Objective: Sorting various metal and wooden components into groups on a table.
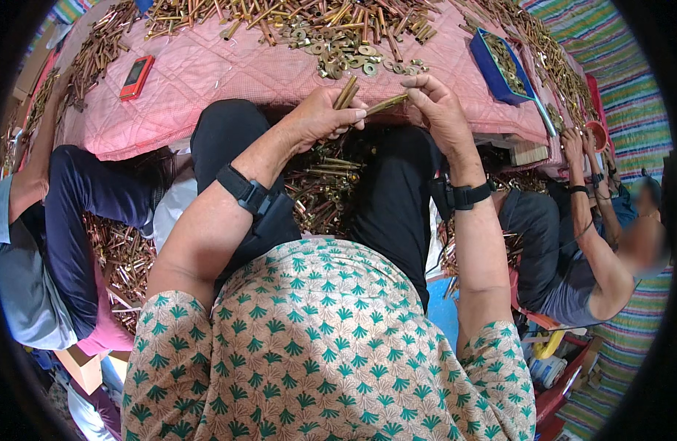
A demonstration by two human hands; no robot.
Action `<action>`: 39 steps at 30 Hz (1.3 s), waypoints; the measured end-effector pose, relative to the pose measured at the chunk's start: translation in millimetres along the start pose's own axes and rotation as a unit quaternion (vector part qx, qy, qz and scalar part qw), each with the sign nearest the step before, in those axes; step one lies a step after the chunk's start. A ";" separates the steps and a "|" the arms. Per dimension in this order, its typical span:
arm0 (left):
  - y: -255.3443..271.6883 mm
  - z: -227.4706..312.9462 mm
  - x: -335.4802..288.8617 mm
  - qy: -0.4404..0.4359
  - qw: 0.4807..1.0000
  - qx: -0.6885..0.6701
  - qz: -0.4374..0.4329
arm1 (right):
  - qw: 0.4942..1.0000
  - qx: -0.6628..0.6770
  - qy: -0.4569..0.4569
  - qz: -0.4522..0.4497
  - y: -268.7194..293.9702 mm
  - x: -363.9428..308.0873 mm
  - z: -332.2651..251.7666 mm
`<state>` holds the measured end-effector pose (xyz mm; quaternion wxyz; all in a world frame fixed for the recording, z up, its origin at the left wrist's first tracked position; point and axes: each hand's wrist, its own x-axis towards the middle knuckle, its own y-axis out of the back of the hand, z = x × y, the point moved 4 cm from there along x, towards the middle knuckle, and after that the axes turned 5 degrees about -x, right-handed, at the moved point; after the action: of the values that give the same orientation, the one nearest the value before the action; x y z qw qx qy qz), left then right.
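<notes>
My left hand [318,117] is closed around a few brass-coloured expansion bolts [346,92], whose ends stick up past the fingers. Another long expansion bolt [386,104] lies across between my hands, its left end under my left thumb. At its right end, the thumb and fingertips of my right hand [440,110] pinch the tip; whether a small part sits between them is hidden. Both hands are above my lap at the table's near edge. Just beyond them lies a pile of flat metal washers [346,60].
Heaps of bolts [353,18] cover the far side of the pink quilted tabletop [199,88]. A red device [137,78] lies left, a blue tray [500,66] of small parts right. More bolts [320,195] fill the space between my knees. Co-workers sit on both sides.
</notes>
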<state>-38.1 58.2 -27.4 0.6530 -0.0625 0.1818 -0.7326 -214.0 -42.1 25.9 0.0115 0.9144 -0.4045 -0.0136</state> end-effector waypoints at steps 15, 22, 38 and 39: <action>4.7 -3.0 -4.8 0.005 0.997 0.070 0.016 | 0.988 -0.146 -0.034 -0.040 13.0 9.9 -2.6; 16.7 15.6 -9.0 0.007 0.995 -0.003 0.096 | 0.928 -0.350 0.109 0.064 20.4 74.3 -4.6; 8.6 23.4 -7.1 -0.039 0.961 -0.275 0.004 | 0.828 -0.464 0.205 0.240 43.3 107.6 3.8; 11.4 21.6 -6.5 -0.038 0.969 -0.243 0.011 | 0.852 -0.431 0.196 0.223 43.8 108.0 3.4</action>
<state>-19.4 59.6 -10.5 0.6330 -0.2447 0.3302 -0.6561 -173.9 -151.6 22.2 0.4865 0.6863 -0.5407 -0.0040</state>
